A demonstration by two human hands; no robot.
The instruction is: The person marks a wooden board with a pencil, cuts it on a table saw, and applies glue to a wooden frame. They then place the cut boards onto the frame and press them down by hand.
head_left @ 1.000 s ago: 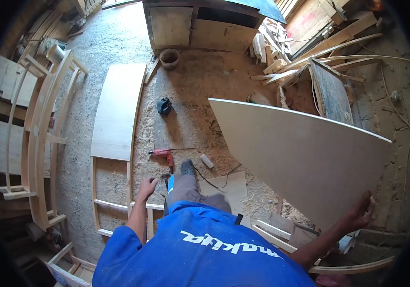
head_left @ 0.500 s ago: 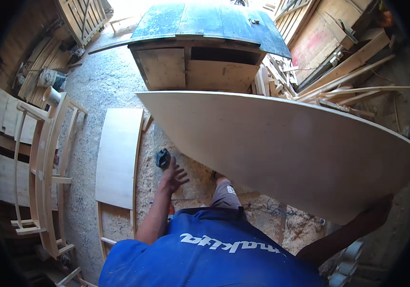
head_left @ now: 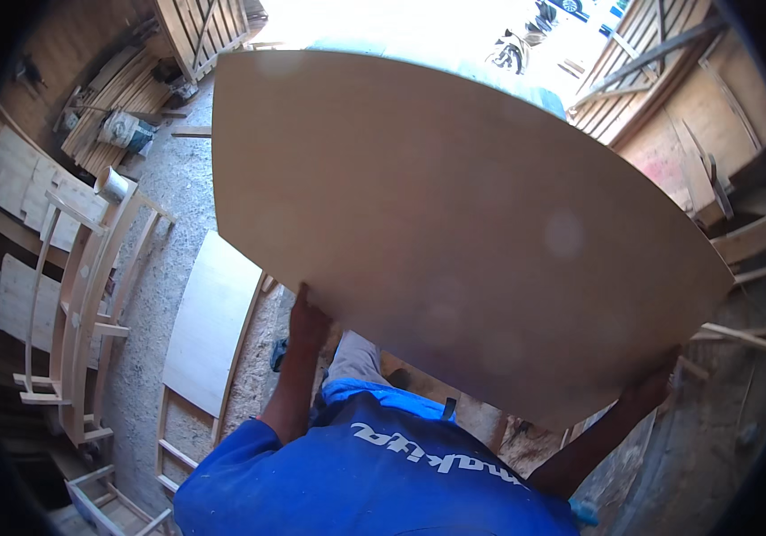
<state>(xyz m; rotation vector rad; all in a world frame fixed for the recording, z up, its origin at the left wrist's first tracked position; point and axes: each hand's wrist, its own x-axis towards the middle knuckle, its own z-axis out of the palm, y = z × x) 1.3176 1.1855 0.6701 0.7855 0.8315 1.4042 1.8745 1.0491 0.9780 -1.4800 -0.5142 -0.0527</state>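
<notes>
A large, thin plywood sheet [head_left: 454,223] is held up in front of me, tilted, and it covers much of the view. My left hand [head_left: 310,320] grips its lower left edge, with a finger or thumb showing against the face. At the lower right corner my right hand [head_left: 651,382] is closed on the edge. Most fingers of both hands are hidden behind the sheet or in shadow. Below my left hand, partly covered by my forearm, a dark tool [head_left: 277,355] lies on the floor.
A pale panel [head_left: 211,326] lies on a wooden frame [head_left: 168,447] at left. Further left stands a tall wooden frame [head_left: 79,313] with a white container [head_left: 112,184] on top. Loose timber [head_left: 749,246] lies at right. A motorcycle [head_left: 513,55] stands beyond the sheet.
The plywood sheet has been raised and tipped up, now hiding the blue-topped cabinet almost wholly. My left hand, open and free before, has taken hold of the sheet's lower left edge.
</notes>
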